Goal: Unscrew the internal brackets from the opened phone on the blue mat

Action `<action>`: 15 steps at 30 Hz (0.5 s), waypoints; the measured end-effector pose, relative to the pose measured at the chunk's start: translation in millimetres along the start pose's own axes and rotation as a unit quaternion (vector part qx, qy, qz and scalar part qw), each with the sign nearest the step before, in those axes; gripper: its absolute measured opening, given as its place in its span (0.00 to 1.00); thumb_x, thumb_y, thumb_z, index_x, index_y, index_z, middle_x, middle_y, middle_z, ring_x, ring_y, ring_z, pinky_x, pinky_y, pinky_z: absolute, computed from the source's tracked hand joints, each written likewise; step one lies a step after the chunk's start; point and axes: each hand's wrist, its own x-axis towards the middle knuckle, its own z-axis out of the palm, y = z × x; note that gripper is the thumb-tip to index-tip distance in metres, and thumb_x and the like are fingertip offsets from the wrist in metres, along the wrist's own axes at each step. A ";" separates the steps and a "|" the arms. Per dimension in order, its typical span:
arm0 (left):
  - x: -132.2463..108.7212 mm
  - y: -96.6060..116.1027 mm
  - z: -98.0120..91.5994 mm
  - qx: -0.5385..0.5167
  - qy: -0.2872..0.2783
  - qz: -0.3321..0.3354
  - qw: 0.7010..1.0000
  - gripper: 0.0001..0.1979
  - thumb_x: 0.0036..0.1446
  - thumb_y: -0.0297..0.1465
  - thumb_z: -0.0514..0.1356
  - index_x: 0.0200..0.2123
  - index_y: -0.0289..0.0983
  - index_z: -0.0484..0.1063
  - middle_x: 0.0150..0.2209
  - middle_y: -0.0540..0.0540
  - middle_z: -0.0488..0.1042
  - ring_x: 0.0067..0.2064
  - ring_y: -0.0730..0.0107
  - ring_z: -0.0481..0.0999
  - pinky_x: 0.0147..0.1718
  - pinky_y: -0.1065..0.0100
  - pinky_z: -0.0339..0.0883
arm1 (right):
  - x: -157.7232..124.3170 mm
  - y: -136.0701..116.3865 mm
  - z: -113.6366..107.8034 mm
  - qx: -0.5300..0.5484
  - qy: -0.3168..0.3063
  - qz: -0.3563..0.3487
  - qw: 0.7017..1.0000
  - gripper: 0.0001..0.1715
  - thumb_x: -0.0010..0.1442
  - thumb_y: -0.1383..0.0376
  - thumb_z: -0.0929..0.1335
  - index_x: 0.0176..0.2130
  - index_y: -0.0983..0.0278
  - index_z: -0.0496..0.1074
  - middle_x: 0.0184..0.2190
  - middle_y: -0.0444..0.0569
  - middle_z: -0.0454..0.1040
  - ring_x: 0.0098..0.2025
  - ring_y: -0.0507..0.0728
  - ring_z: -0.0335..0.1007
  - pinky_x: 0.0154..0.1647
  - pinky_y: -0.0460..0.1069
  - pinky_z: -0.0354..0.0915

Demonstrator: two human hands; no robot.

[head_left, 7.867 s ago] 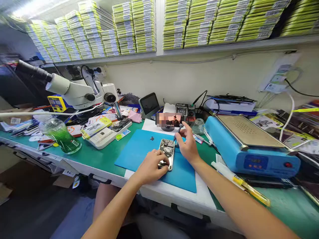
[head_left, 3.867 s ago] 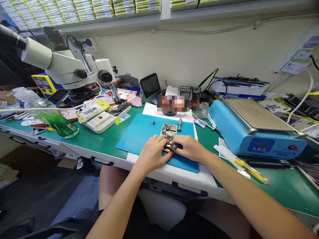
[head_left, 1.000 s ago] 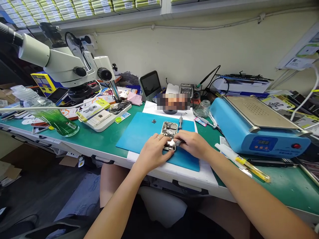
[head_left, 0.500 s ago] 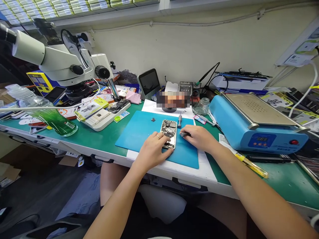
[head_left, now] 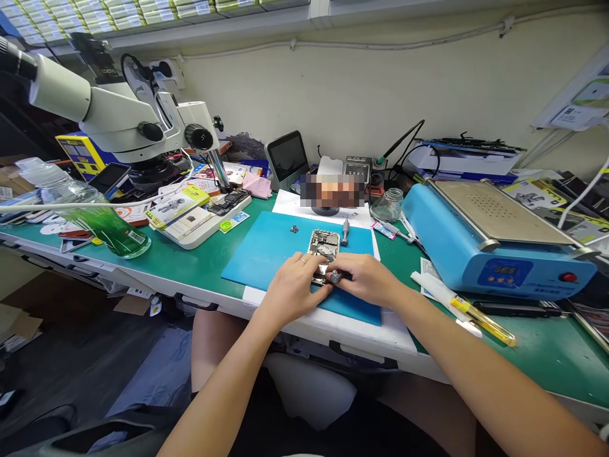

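An opened smartphone [head_left: 325, 240] lies on the blue mat [head_left: 266, 244] with its inner parts showing. My left hand [head_left: 295, 284], a ring on one finger, steadies the phone by its lower end, thumb at the bottom edge and fingers over the left side. My right hand [head_left: 364, 278] is closed round a small screwdriver [head_left: 335, 277], whose knurled metal end shows over the phone's lower right part. Its tip is hidden. Beyond my right hand, a grey screwdriver [head_left: 345, 232] is on the mat. Tiny dark parts [head_left: 294, 229] lie at the mat's upper middle.
A microscope [head_left: 137, 127] and a green-filled bottle [head_left: 102, 222] stand at the left. The blue heating machine [head_left: 495, 254] takes up the right side. Behind the mat are a glass jar [head_left: 387, 204] and a small screen [head_left: 286, 157]. A yellow tube [head_left: 485, 320] lies near the right forearm.
My right hand has moved left with the screwdriver, from beside the phone to over its lower part. My left hand stays on the phone. The view has shifted slightly.
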 end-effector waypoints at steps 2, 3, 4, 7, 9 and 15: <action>0.0 0.2 0.2 0.001 0.001 -0.002 1.000 0.15 0.69 0.41 0.61 0.51 0.37 0.72 0.45 0.44 0.75 0.46 0.62 0.76 0.47 0.57 0.73 | 2.6 -4.7 4.9 0.003 -0.007 -0.009 1.000 0.15 0.71 0.58 0.69 0.53 0.63 0.74 0.51 0.52 0.77 0.47 0.57 0.78 0.48 0.56 0.77; 0.1 0.6 0.2 0.002 0.002 -0.003 1.000 0.15 0.69 0.40 0.61 0.51 0.37 0.72 0.45 0.44 0.75 0.46 0.62 0.76 0.47 0.57 0.73 | 3.5 -5.7 6.4 0.003 -0.008 -0.010 1.000 0.16 0.70 0.58 0.69 0.53 0.64 0.74 0.52 0.52 0.77 0.47 0.57 0.78 0.48 0.57 0.77; 0.1 1.0 0.1 0.001 0.002 -0.004 1.000 0.15 0.69 0.40 0.61 0.51 0.37 0.72 0.45 0.45 0.75 0.46 0.62 0.76 0.47 0.57 0.73 | 4.2 -5.9 7.2 0.002 -0.008 -0.008 1.000 0.16 0.70 0.58 0.69 0.53 0.64 0.74 0.52 0.52 0.77 0.48 0.57 0.77 0.49 0.57 0.77; 0.2 2.5 -0.9 -0.001 0.001 -0.002 1.000 0.13 0.68 0.37 0.62 0.50 0.37 0.72 0.43 0.46 0.75 0.46 0.62 0.75 0.47 0.57 0.72 | 4.7 -4.5 7.0 -0.004 -0.007 0.006 1.000 0.16 0.70 0.58 0.69 0.54 0.63 0.74 0.52 0.52 0.77 0.48 0.58 0.77 0.49 0.57 0.76; 0.4 3.3 -1.6 -0.004 -0.001 -0.001 1.000 0.12 0.66 0.34 0.63 0.51 0.37 0.71 0.43 0.46 0.76 0.46 0.61 0.75 0.46 0.58 0.71 | 4.1 -3.6 6.2 -0.008 -0.008 0.014 1.000 0.16 0.70 0.58 0.69 0.54 0.63 0.74 0.53 0.53 0.77 0.49 0.58 0.77 0.50 0.57 0.76; 0.8 3.2 -2.1 -0.006 -0.001 -0.001 1.000 0.13 0.63 0.31 0.63 0.50 0.40 0.69 0.43 0.46 0.77 0.45 0.56 0.73 0.43 0.58 0.69 | 2.4 -1.9 5.7 -0.019 -0.023 0.024 0.999 0.17 0.70 0.58 0.69 0.54 0.63 0.74 0.53 0.53 0.77 0.49 0.58 0.77 0.50 0.57 0.76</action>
